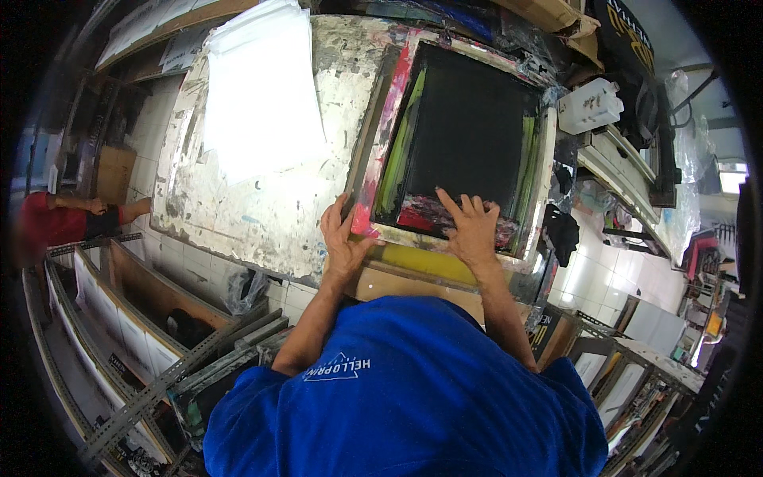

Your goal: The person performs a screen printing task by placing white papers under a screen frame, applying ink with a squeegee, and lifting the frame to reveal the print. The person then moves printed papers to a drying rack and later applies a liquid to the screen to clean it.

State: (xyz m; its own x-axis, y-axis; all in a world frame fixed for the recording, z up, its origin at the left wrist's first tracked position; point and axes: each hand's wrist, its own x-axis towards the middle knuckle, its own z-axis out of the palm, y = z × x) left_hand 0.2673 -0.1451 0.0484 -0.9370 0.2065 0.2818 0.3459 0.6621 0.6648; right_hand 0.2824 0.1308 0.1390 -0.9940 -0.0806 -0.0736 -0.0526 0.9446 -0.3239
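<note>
A paint-stained screen-printing frame (545, 171) lies on the worktable in front of me, its dark mesh (477, 119) edged with green streaks and reddish smears along the near end. My right hand (474, 230) rests over the near edge of the frame, fingers spread and fingertips on the smeared part of the mesh. At the frame's near left corner is my left hand (344, 246), its fingers stretched along the outer side and its thumb by the near edge. A yellow strip (421, 264) runs along the near side of the frame, between my two wrists.
White sheets (258, 87) lie loosely stacked on the stained worktable (238, 215), left of the frame. A whitish plastic container (590, 106) stands at the right. Metal-framed shelving (131, 318) fills the lower left. Another person in a red top (60, 219) is at the far left.
</note>
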